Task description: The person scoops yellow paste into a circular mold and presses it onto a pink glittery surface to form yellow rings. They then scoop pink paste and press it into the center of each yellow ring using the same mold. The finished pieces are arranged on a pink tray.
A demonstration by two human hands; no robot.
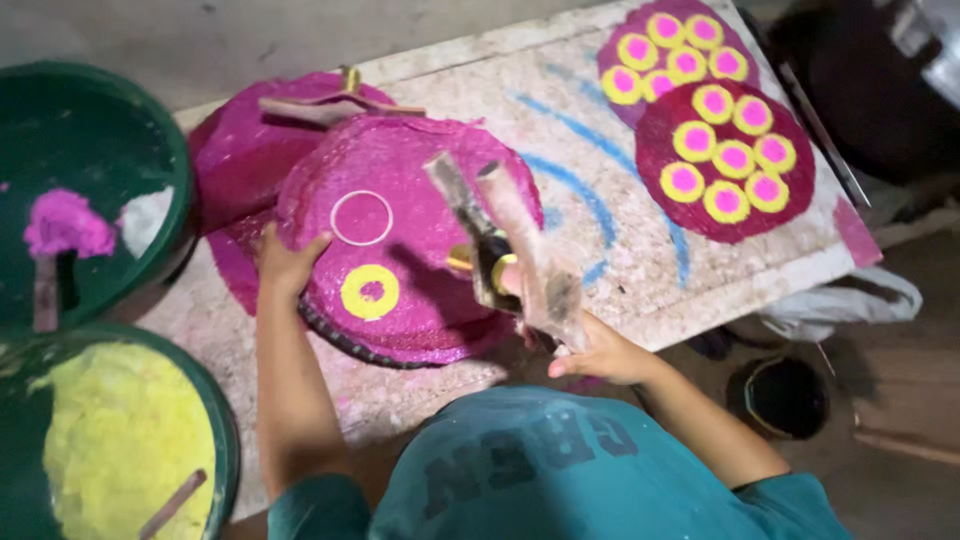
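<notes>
A round magenta disc [420,180] lies on the speckled board [620,250]. It bears one yellow ring [370,292] and a thin white ring outline [361,217]. My left hand [285,262] rests on the disc's left edge. My right hand [590,350] grips a paint-smeared wooden stamp tool [505,245], held tilted above the disc's right part. The tool's lower end is blurred.
Two finished discs [725,160] with several yellow-and-pink circles lie at the board's far right. More magenta discs [240,150] are stacked at left with a wooden stick on top. A green tub with pink powder [70,225] and another with yellow powder [130,440] stand at left.
</notes>
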